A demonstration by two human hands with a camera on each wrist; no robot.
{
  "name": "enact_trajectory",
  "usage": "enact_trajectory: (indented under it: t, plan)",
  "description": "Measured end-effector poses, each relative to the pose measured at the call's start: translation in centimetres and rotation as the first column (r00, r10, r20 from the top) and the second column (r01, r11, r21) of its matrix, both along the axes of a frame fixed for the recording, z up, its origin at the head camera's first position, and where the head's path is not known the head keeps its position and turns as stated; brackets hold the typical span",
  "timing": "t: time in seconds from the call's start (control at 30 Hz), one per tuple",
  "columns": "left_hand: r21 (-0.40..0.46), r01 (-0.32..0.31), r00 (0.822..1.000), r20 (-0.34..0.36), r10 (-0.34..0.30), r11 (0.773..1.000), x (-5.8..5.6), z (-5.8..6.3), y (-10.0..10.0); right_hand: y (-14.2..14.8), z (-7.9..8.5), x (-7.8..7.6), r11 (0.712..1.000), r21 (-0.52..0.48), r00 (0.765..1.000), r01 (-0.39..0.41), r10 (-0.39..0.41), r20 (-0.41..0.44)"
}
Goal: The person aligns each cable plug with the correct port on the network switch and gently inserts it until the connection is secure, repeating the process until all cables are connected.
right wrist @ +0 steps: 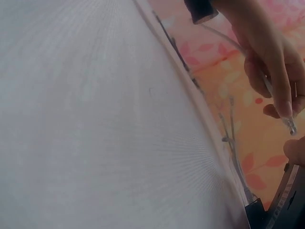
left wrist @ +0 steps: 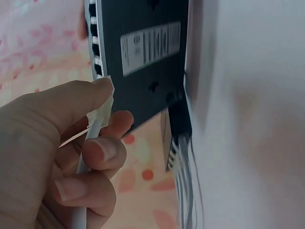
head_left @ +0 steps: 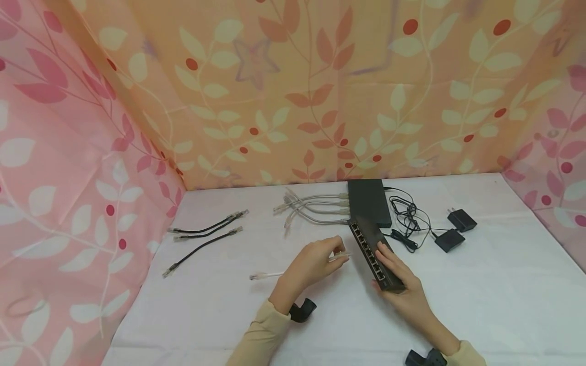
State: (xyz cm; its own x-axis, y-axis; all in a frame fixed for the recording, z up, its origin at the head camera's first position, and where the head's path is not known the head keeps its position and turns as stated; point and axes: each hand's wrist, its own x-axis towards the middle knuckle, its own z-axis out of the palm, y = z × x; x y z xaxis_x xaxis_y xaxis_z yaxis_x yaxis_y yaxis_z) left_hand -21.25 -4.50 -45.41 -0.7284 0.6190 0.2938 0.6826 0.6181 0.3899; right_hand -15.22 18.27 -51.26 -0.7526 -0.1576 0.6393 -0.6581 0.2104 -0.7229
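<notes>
While looking from the head view, note the white cable (head_left: 273, 274) in the left hand (head_left: 311, 264), pinched by curled fingers just behind the clear plug (head_left: 341, 256). Find the black switch (head_left: 371, 231) to the right of that plug, near but apart, with the long axis slanting from upper left to lower right. See the row of ports (head_left: 368, 252) along the edge facing the left hand. Read the plug's axis as roughly level and aimed rightward, hence probably most dependent on the angle and small gap between plug and ports. Count the left hand as nearer to the port side; see the right hand (head_left: 414, 292) clamped on the switch at the near end, fingers across the top. From the left wrist view, observe the dark underside, tipped off the counter (head_left: 192, 325), with a white barcode label (left wrist: 151, 47). Cannot tell there which port lines up with the plug. Beyond the switch, notice a black box (head_left: 368, 201) with grey cables (head_left: 320, 203) at the left side; cannot tell about contact between box and switch. Describe the cable as slim, pale and plugged at both ends.
</notes>
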Motion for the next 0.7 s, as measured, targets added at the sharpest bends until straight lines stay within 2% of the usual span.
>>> enact_trajectory:
  t: [0.17,0.33,0.4,0.43,0.47,0.5,0.57,0.6,0.7]
  plan:
    - [-0.005,0.011,1.000,-0.021,-0.011,1.000,0.7,0.0,1.2,0.5,-1.2,-0.4,0.998,0.053,1.000,0.023,-0.023,0.006]
    - [-0.001,0.016,1.000,-0.019,-0.016,1.000,1.2,0.4,1.6,0.4,-0.9,-0.3,0.992,0.113,0.998,0.064,-0.065,0.003]
    - [0.038,0.034,0.996,0.078,-0.037,0.999,1.3,0.4,1.7,0.5,-1.0,-0.3,0.988,0.131,0.997,0.077,-0.077,-0.006]
    - [0.066,0.042,0.988,0.149,-0.052,0.997,1.4,0.4,1.8,0.5,-1.1,-0.3,0.987,0.137,0.997,0.080,-0.079,-0.014]
    - [0.099,0.046,0.973,0.221,-0.066,0.994,1.4,0.3,1.8,0.7,-1.7,-0.5,0.987,0.142,0.997,0.079,-0.077,-0.021]
    - [0.136,0.043,0.950,0.302,-0.083,0.990,1.4,0.2,1.9,0.7,-1.8,-0.6,0.987,0.143,0.997,0.079,-0.075,-0.035]
    - [0.211,0.012,0.885,0.454,-0.108,0.977,1.3,-0.1,2.0,0.7,-1.9,-0.6,0.986,0.149,0.996,0.078,-0.071,-0.054]
    - [0.246,-0.011,0.857,0.502,-0.118,0.969,1.2,-0.3,2.0,0.7,-1.9,-0.6,0.985,0.157,0.996,0.076,-0.067,-0.063]
    - [0.329,-0.107,0.794,0.597,-0.119,0.938,0.9,-1.2,2.0,0.7,-1.8,-0.6,0.977,0.197,0.995,0.081,-0.068,-0.072]
